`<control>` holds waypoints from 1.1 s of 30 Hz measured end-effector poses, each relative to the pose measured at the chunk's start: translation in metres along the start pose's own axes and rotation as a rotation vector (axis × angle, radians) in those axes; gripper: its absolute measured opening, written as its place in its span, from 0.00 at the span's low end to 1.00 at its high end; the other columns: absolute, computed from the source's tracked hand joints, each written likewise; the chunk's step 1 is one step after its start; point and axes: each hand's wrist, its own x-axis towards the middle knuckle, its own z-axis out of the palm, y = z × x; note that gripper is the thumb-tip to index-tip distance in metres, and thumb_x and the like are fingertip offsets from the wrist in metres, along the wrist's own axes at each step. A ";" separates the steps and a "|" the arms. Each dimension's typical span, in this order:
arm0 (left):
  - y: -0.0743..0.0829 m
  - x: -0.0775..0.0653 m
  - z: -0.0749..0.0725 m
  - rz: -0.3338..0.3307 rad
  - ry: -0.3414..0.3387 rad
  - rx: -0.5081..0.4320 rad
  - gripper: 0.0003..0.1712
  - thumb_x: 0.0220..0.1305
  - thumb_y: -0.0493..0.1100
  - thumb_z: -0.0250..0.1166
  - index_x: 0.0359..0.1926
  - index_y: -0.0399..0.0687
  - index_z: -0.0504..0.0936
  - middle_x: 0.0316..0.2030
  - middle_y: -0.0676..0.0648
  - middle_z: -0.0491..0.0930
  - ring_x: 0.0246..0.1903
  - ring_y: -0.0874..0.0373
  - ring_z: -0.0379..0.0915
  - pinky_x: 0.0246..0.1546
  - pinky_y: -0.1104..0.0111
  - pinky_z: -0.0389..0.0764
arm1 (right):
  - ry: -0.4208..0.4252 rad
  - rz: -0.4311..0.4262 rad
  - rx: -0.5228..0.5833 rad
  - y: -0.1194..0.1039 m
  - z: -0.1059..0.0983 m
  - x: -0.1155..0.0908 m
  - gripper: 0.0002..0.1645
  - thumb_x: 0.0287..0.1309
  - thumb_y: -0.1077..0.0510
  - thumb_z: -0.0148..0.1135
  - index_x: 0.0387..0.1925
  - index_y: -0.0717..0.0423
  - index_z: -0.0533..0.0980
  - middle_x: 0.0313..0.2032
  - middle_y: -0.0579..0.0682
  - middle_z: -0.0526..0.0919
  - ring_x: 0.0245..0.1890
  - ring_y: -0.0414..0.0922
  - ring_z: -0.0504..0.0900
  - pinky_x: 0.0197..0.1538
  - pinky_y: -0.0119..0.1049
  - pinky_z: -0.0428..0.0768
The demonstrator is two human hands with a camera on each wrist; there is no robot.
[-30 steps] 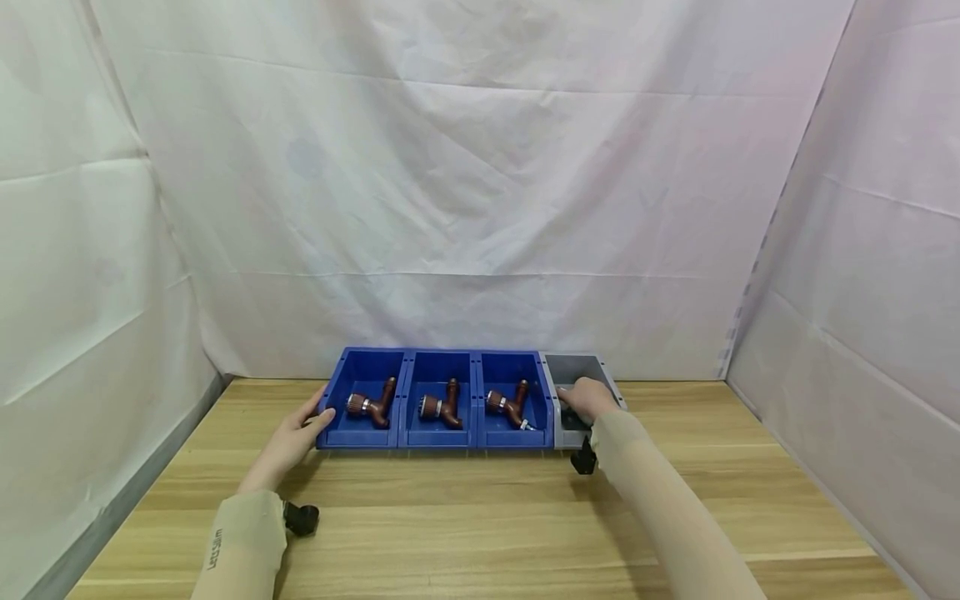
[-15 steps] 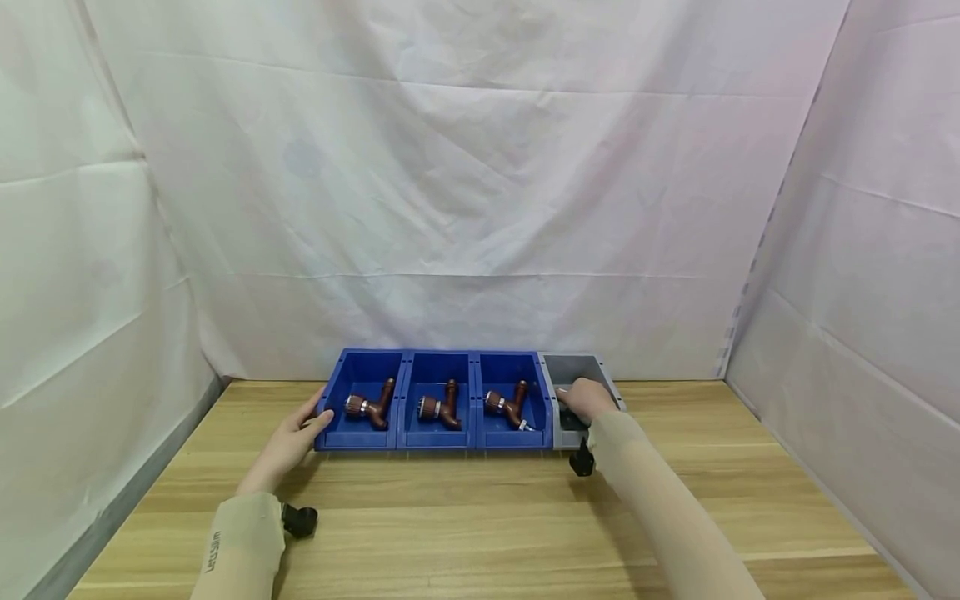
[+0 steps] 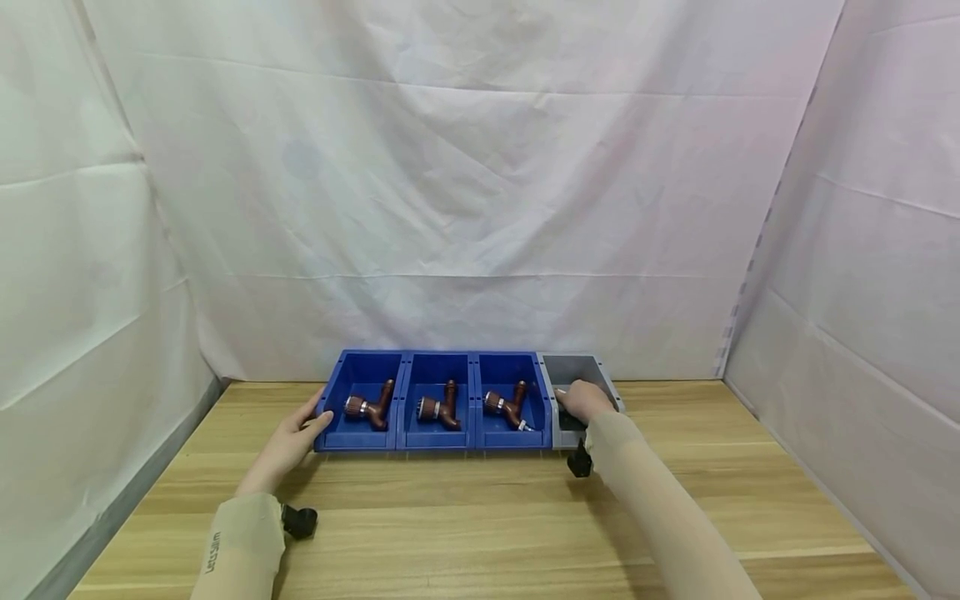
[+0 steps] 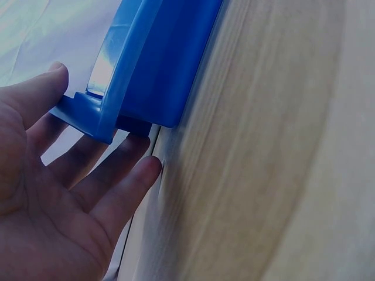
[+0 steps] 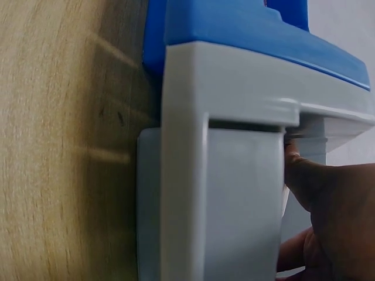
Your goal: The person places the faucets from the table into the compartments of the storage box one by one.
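In the head view my left hand (image 3: 295, 433) rests against the outer left side of the leftmost blue bin (image 3: 360, 439). The left wrist view shows its fingers loosely extended and spread, running behind the blue corner, with the thumb at the rim. My right hand (image 3: 585, 400) reaches down into the grey bin (image 3: 570, 364) at the row's right end. Its thumb (image 5: 302, 175) lies by the inner wall; the other fingers are mostly hidden, and I cannot tell what they hold. Something dark (image 3: 572, 422) shows below that hand.
A brown pipe-shaped piece (image 3: 371, 408) lies in the leftmost blue bin. Similar brown pieces lie in the middle blue bin (image 3: 437, 441) and the right blue bin (image 3: 513, 439). The bins stand side by side on a wooden table (image 3: 450, 517), before a white sheet (image 3: 450, 208).
Both hands stay at the bins in nearly the same place. The whole head view shifts very slightly; the brown pieces keep their places in the bins.
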 end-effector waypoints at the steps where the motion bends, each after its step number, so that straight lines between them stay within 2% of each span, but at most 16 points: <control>1: 0.000 0.000 0.000 -0.001 -0.002 0.002 0.38 0.75 0.52 0.51 0.77 0.52 0.45 0.70 0.29 0.53 0.64 0.34 0.59 0.56 0.57 0.71 | -0.006 0.004 -0.001 0.000 0.000 0.000 0.31 0.73 0.46 0.45 0.47 0.72 0.79 0.47 0.66 0.81 0.41 0.55 0.81 0.46 0.50 0.77; 3: 0.000 0.000 0.000 -0.004 -0.001 -0.001 0.38 0.75 0.52 0.51 0.77 0.52 0.45 0.70 0.29 0.53 0.64 0.35 0.59 0.55 0.58 0.72 | -0.018 0.015 -0.002 -0.001 0.001 0.001 0.33 0.73 0.46 0.44 0.53 0.75 0.75 0.54 0.70 0.76 0.49 0.60 0.79 0.51 0.53 0.76; 6: 0.002 0.000 0.000 -0.008 0.001 -0.004 0.38 0.75 0.52 0.51 0.77 0.53 0.46 0.70 0.29 0.54 0.63 0.35 0.60 0.54 0.59 0.72 | -0.033 0.026 -0.002 -0.001 0.003 0.003 0.34 0.74 0.46 0.42 0.57 0.77 0.71 0.61 0.72 0.69 0.56 0.63 0.75 0.55 0.55 0.73; 10: 0.003 0.000 -0.001 -0.020 -0.006 -0.003 0.38 0.75 0.53 0.51 0.77 0.54 0.45 0.70 0.29 0.53 0.64 0.35 0.60 0.55 0.57 0.72 | -0.049 0.016 -0.015 -0.001 0.003 0.004 0.34 0.75 0.47 0.40 0.57 0.77 0.72 0.64 0.73 0.65 0.60 0.65 0.70 0.59 0.56 0.70; 15: 0.004 0.001 -0.001 -0.035 -0.018 -0.008 0.38 0.75 0.53 0.51 0.77 0.54 0.44 0.70 0.28 0.51 0.64 0.34 0.59 0.55 0.56 0.72 | -0.083 -0.003 -0.045 -0.004 0.000 0.001 0.34 0.77 0.49 0.37 0.59 0.78 0.69 0.68 0.74 0.55 0.66 0.68 0.58 0.64 0.58 0.63; 19: 0.004 0.002 -0.001 -0.042 -0.019 -0.007 0.38 0.75 0.53 0.51 0.77 0.54 0.44 0.71 0.28 0.51 0.64 0.34 0.59 0.55 0.55 0.72 | -0.113 0.026 -0.009 -0.006 -0.002 -0.001 0.35 0.77 0.48 0.35 0.61 0.78 0.66 0.70 0.73 0.51 0.68 0.69 0.53 0.65 0.58 0.60; 23: 0.003 0.003 -0.001 -0.043 -0.015 -0.004 0.39 0.74 0.54 0.51 0.77 0.54 0.45 0.70 0.28 0.51 0.64 0.34 0.60 0.55 0.55 0.72 | -0.125 0.045 0.020 -0.005 -0.002 0.000 0.36 0.77 0.47 0.36 0.62 0.78 0.65 0.70 0.72 0.50 0.68 0.69 0.52 0.66 0.59 0.59; 33: 0.002 0.003 -0.002 -0.029 -0.010 -0.014 0.38 0.74 0.53 0.52 0.77 0.53 0.45 0.69 0.28 0.53 0.63 0.34 0.61 0.52 0.59 0.74 | -0.131 0.002 0.007 -0.006 -0.007 -0.002 0.33 0.77 0.50 0.37 0.59 0.79 0.68 0.67 0.74 0.56 0.67 0.71 0.53 0.66 0.61 0.55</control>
